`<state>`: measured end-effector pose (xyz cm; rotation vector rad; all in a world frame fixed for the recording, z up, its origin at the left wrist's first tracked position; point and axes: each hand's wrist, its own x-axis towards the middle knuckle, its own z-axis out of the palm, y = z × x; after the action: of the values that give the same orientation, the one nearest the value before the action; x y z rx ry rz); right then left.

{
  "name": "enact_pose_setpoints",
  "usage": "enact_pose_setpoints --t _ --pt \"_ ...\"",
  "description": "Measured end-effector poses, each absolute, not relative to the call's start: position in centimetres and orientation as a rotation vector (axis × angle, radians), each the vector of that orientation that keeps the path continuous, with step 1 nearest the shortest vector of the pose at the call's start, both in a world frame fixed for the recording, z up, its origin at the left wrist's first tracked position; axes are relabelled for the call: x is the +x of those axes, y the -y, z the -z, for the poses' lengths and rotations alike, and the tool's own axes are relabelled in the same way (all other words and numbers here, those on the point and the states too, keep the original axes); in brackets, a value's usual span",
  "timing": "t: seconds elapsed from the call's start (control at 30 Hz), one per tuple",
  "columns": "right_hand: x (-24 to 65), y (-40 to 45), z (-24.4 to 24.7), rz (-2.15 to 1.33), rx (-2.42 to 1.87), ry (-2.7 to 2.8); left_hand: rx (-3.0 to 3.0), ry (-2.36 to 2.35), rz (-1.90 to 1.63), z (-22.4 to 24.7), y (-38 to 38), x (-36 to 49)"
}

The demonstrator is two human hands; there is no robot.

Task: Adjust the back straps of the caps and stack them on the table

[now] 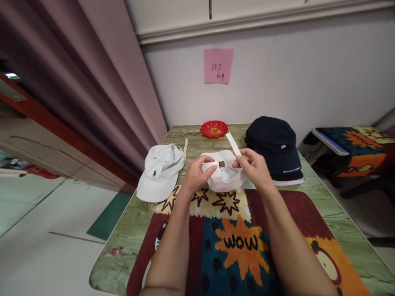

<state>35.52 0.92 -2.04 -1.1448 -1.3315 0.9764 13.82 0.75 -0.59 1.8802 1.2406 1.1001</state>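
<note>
A white cap (pixel 226 181) is held between my two hands above the table's middle, its back strap and metal buckle (pixel 221 164) facing me. My left hand (pixel 199 172) pinches the cap's edge left of the buckle. On the other side, my right hand (pixel 251 164) grips the white strap (pixel 233 144), whose free end points up and away. Left of my hands lies another white cap (pixel 162 170) with a small dark blue logo. Dark navy caps (pixel 273 142) are stacked at the right, with a pale brim under them.
A red scalloped dish (pixel 214 129) stands at the table's back edge by the wall. A colourful mat (pixel 240 246) covers the near part of the green table (pixel 117 246). A pink note (pixel 218 65) is on the wall. Another table (pixel 361 142) stands at the right.
</note>
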Motion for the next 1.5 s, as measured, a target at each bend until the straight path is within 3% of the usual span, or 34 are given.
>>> enact_pose_setpoints --t 0.2,0.53,1.2,1.5 --pt "35.3 -0.5 1.1 -1.119 -1.069 1.177 1.911 -1.243 -1.064 0.5 -0.5 13.9" --pt "34.3 0.0 1.2 -1.265 -1.096 1.497 1.744 -0.977 -1.122 0.6 -0.3 14.6" --pt "33.4 0.0 1.3 -1.194 -1.144 1.353 2.067 -1.153 -1.158 -0.2 0.3 15.8" --pt "32.0 0.4 1.1 -1.062 -1.103 1.318 1.739 -1.217 -1.411 -0.1 0.6 16.9"
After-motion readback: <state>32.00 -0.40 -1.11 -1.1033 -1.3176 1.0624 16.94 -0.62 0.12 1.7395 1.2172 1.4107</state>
